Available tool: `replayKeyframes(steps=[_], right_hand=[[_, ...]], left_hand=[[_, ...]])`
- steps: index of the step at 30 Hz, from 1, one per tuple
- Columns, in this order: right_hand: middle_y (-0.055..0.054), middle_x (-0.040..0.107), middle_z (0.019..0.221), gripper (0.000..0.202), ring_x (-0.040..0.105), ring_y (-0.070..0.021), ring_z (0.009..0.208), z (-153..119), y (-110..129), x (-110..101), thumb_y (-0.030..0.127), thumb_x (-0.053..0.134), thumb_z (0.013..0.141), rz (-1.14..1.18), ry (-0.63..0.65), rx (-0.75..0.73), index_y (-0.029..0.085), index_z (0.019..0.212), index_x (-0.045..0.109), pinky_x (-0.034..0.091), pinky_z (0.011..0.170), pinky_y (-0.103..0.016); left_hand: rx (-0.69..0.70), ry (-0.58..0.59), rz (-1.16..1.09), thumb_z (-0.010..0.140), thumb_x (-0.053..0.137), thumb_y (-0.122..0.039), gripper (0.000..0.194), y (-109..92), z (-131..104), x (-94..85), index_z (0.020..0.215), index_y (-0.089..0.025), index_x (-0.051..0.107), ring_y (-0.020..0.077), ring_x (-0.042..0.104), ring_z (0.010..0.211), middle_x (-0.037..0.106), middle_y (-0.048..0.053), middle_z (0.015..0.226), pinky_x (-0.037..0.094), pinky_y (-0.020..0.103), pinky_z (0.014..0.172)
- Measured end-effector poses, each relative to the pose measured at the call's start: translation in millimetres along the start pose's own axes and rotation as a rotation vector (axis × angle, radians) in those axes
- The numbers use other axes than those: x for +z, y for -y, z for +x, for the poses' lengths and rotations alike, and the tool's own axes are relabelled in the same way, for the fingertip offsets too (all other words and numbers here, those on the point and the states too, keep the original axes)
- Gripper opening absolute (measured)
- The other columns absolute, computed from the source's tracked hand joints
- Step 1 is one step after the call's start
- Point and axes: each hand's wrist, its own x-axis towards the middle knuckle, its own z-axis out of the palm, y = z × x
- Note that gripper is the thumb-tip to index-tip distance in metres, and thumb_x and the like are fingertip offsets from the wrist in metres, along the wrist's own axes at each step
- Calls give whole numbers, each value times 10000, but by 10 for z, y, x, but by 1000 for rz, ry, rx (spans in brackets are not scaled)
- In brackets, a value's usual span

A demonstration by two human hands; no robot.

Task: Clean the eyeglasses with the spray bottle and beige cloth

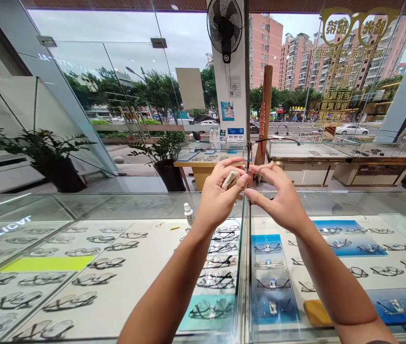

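Note:
A pair of eyeglasses (248,155) is held up over the display counter, seen nearly edge-on, with one thin dark temple sticking out to the right. My left hand (220,191) is closed on the frame from the left. A small white item (230,180), possibly a folded cloth, is tucked in the same fingers; its kind is not clear. From the right, my right hand (278,196) has its thumb and fingers closed at the lens and rim. Fingers hide the lower part of the eyeglasses. A white bottle (189,213) stands behind my left forearm.
Beneath my arms is a glass display counter (145,267) with rows of eyeglasses. A mustard-coloured case (317,313) lies near my right forearm. Beyond are another display case (332,152), potted plants (169,165), a wall fan (225,28) and glass shopfront panes.

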Motion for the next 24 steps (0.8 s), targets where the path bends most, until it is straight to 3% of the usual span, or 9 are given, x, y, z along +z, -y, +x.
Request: replayKeyframes(steps=[4,11,14,17,20,23,24], right_hand=[[-104,743,1240,348,680,-250,1198,-4,-41,59,435,736,922,121,33,54,213,1189,751,528,1098,-458],[-90,787,1186,303,727,-231,1128,-11,5,81,412,719,923,202,52,103,203,1133,779,561,1065,-442],[-81,789,1193,285,722,-232,1136,-4,19,58,392,716,917,171,14,90,204,1118,791,554,1067,-443],[-69,797,1159,273,724,-226,1103,13,13,14,381,695,921,154,-12,104,203,1098,802,550,1048,-432],[-63,798,1104,269,726,-217,1012,28,15,-26,396,655,935,143,-41,131,201,1044,806,568,939,-398],[-62,797,1043,284,714,-212,957,35,34,-41,406,620,949,128,-46,136,198,1006,805,557,864,-374],[-63,797,1036,288,713,-214,958,36,40,-40,409,616,952,129,-43,132,197,1003,804,553,860,-373]], left_hand=[[-59,57,-63,876,786,-475,280,-30,-3,-14,834,-200,751,353,555,1413,681,150,1330,539,496,1072],[-4,105,-26,917,743,-474,278,-90,-21,-65,812,-217,753,334,503,1478,746,136,1209,449,514,1189],[50,22,79,957,686,-421,222,-172,-38,-123,939,-222,785,310,503,1479,700,122,1353,454,480,1187],[24,-129,122,967,648,-369,200,-152,8,-265,1060,-238,767,253,667,1230,716,97,1274,574,379,974],[-45,-298,144,976,609,-372,188,103,69,-528,1033,-234,723,176,675,827,703,44,915,531,274,679],[-105,-469,308,990,576,-425,223,557,7,-890,955,-222,660,153,564,707,604,4,754,450,269,638],[-159,-464,357,1009,531,-434,252,721,-51,-1014,932,-215,631,154,531,690,575,-2,727,426,276,630]])
